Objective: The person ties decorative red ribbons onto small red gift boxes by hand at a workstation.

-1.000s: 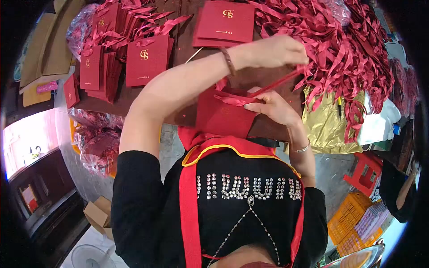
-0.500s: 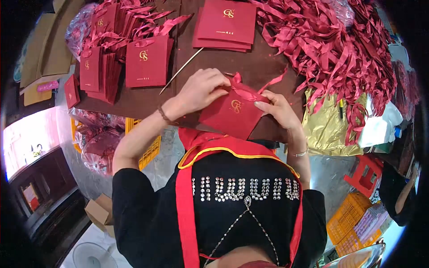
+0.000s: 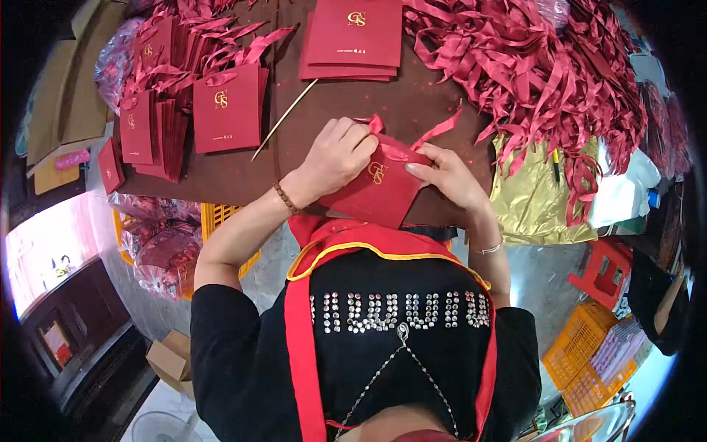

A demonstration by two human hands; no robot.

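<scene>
A small red paper gift bag (image 3: pixel 361 193) with a gold emblem is tilted between my two hands at the table's front edge. My left hand (image 3: pixel 342 153) is closed at its upper left edge, fingers curled on a red ribbon (image 3: pixel 376 124); the fingertips are partly hidden. At the upper right corner, my right hand (image 3: pixel 449 178) pinches the bag, thumb on the front face. A loose ribbon end (image 3: pixel 440 131) sticks up between the hands. Beyond them lies a stack of flat red bags (image 3: pixel 353 37), with a thin stick (image 3: pixel 283 121) beside it.
Finished-looking bags with ribbon handles (image 3: pixel 227 110) stand at the left of the brown table (image 3: pixel 317 103). A large heap of red ribbons (image 3: pixel 537 74) covers the right side, above a gold sheet (image 3: pixel 534 195). Yellow crates (image 3: pixel 578 339) and a red stool (image 3: pixel 604 272) are on the floor.
My left hand has turned, its fingers curling tighter at the bag's top edge. The ribbon loop there now shows less. My right hand keeps its hold; the view has shifted slightly.
</scene>
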